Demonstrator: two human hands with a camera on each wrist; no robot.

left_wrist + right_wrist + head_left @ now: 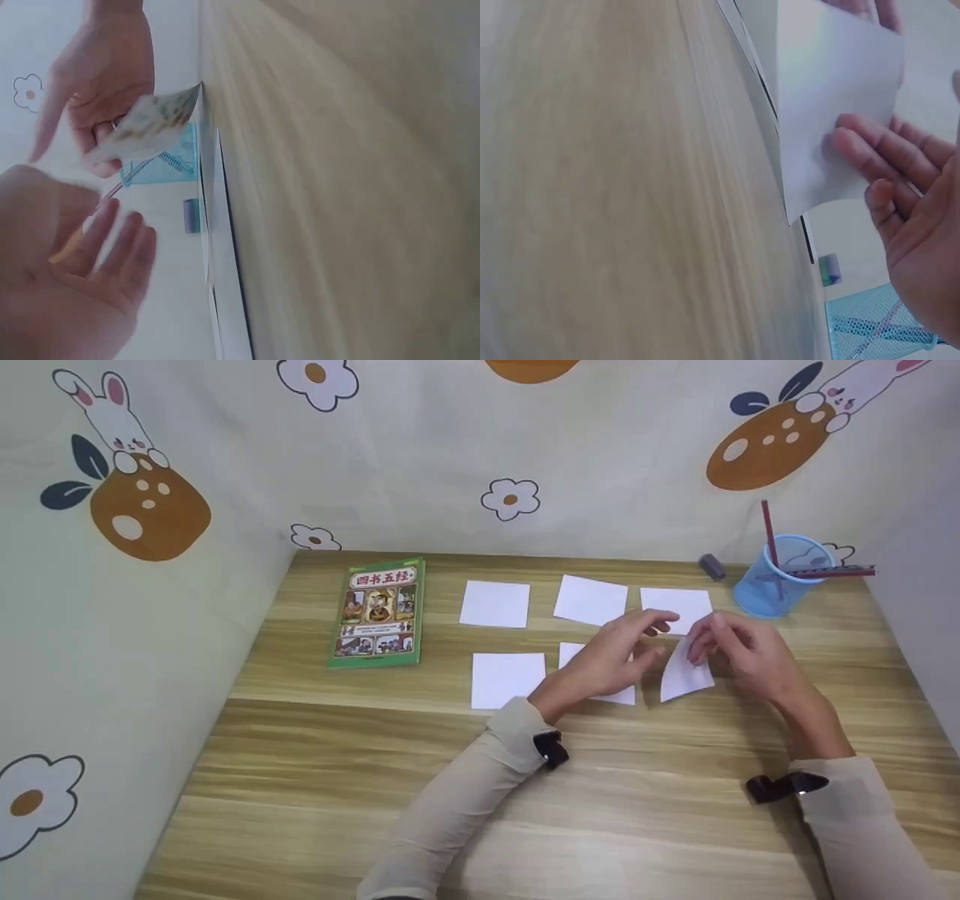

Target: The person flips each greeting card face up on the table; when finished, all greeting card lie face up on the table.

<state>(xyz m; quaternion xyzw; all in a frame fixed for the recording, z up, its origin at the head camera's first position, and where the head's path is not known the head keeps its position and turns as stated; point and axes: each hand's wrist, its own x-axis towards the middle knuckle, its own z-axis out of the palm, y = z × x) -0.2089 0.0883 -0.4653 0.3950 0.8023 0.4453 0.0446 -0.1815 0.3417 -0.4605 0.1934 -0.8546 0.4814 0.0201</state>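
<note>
My right hand (757,660) has its fingers against the blank white side of a paper card (686,673), which stands tilted with its lower end at the table. In the right wrist view the fingertips touch that card (832,90), while the thumb stays off it. Its other face, seen in the left wrist view, carries a blurred brown and green print (154,124). Just left of it, my left hand (611,656) hovers with loosely bent fingers and holds nothing. Beneath that hand lies a white card (619,694), partly covered; another card (675,604) lies behind it.
More white cards lie face-blank in rows, such as one card (495,604) at back left and one (506,679) in front. A green comic-style book (379,615) is at left. A blue mesh cup (772,592) with pencils and a dark eraser (711,567) stand back right.
</note>
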